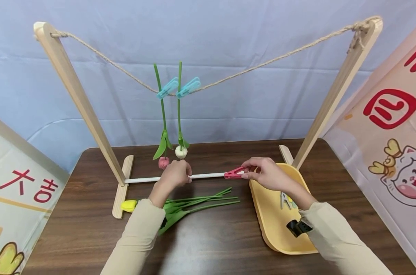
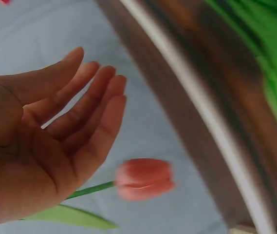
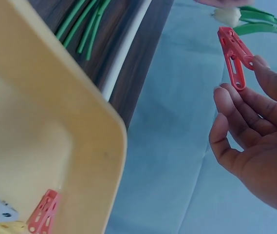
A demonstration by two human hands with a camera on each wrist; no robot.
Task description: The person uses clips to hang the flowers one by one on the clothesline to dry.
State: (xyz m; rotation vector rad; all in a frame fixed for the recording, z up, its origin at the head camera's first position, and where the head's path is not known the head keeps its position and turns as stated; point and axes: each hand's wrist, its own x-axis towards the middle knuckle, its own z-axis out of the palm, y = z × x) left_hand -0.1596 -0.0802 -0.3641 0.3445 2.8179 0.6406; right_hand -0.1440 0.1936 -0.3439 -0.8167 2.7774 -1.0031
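Near the tray, right hand pinches red clothespin; left hand, thumb apart from fingers, masks part of white rod; left sleeve partly hides tulip bundle.

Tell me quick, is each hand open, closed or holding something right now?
Left hand: open, fingers loosely bent, holding nothing.
Right hand: closed on a red clothespin, pinched between thumb and fingers.

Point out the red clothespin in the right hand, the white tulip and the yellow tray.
Red clothespin (image 3: 233,50), right wrist view, on its body.
White tulip (image 1: 181,152), head view, on its bloom.
Yellow tray (image 1: 272,225), head view, bare floor.
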